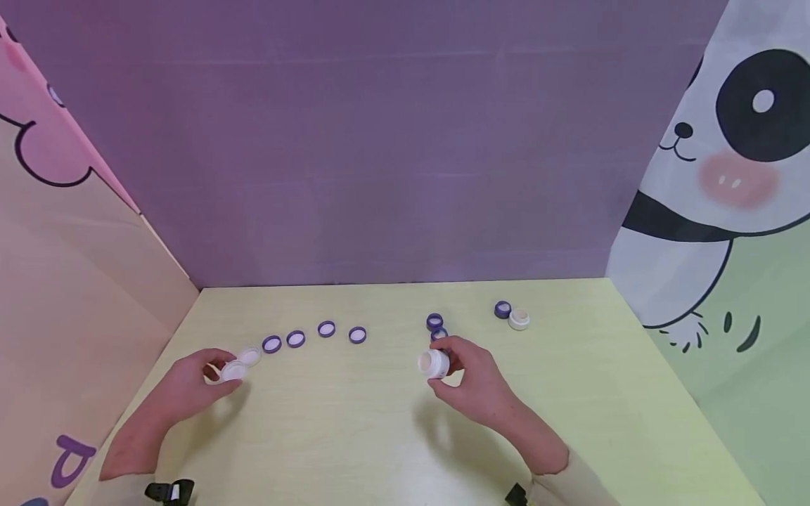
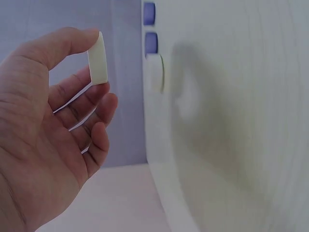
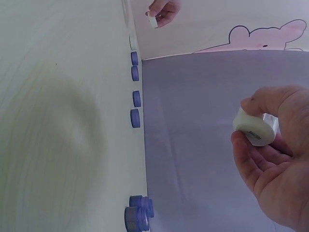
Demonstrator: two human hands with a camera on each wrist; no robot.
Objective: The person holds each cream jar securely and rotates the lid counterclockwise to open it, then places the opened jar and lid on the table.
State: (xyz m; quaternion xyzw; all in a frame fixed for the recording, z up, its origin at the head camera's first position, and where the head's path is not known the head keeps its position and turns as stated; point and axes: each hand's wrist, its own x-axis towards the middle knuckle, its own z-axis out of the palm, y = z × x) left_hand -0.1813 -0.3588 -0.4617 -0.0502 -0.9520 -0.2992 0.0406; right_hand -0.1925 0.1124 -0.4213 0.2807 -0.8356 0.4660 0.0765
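Left hand (image 1: 190, 385) pinches a white lid (image 1: 233, 371) between thumb and fingers, just above the desk (image 1: 354, 436), at the left end of the lid row. Next right in the row: one more white lid (image 1: 249, 356) lying flat, then four purple lids (image 1: 295, 339). Right of the row, right hand (image 1: 477, 383) grips a small white jar (image 1: 434, 363) off the desk, two purple jars (image 1: 434, 322) just behind it. Farther right, purple jar (image 1: 503, 309) touching a white jar (image 1: 519, 319)
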